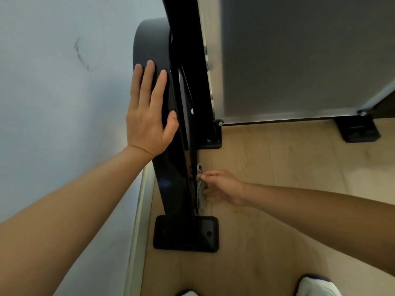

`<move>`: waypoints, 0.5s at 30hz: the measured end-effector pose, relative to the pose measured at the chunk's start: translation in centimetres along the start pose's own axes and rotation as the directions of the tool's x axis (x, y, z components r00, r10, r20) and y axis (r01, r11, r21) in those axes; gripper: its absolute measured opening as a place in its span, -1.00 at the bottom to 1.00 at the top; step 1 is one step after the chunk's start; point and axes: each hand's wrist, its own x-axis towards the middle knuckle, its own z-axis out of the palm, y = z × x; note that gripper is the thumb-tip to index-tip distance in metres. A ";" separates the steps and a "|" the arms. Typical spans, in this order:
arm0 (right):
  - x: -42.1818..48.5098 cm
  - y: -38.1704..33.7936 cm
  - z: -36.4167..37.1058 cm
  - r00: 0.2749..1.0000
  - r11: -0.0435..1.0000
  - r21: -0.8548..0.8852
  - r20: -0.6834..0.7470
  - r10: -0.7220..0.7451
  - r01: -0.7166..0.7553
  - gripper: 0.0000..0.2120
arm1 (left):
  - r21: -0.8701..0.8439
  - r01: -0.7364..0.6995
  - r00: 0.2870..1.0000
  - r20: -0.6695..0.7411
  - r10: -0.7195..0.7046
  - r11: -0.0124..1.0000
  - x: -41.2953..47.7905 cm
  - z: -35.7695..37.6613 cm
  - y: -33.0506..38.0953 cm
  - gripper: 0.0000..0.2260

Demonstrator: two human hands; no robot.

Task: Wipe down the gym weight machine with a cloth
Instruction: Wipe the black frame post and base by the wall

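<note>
Cloth point(201, 192), pale green and bunched, pinched in right grip point(222, 186) and pressed against black weight machine frame point(177, 189), low down, near foot plate point(186, 233) on wooden floor point(277, 210). Left grip point(149, 112) released (fingers straight, palm flat), resting on that frame higher up, well beyond right grip. Grey panel point(299, 56) farther out, past right grip. White wall point(53, 103) just left of left grip.

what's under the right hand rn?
A crumpled greenish cloth, pinched by the right hand against the side of the black machine leg, above the wood floor. The leg surface behind the cloth is covered.
</note>
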 end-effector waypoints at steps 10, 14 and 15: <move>1.3 -2.6 -0.6 0.994 0.901 0.421 0.002 0.113 -0.103 -0.44 | 0.034 0.012 1.000 0.012 -0.013 0.999 0.0 -0.1 -0.1 -0.40; 2.3 -4.8 -0.5 0.998 0.907 0.416 0.006 0.066 -0.063 -0.36 | 0.038 0.015 1.000 0.011 -0.015 0.999 0.0 -0.1 -0.1 -0.40; 2.3 -5.0 -0.4 0.998 0.912 0.404 0.017 0.066 -0.067 -0.35 | 0.038 0.015 1.000 0.011 -0.015 0.999 0.0 -0.1 -0.1 -0.40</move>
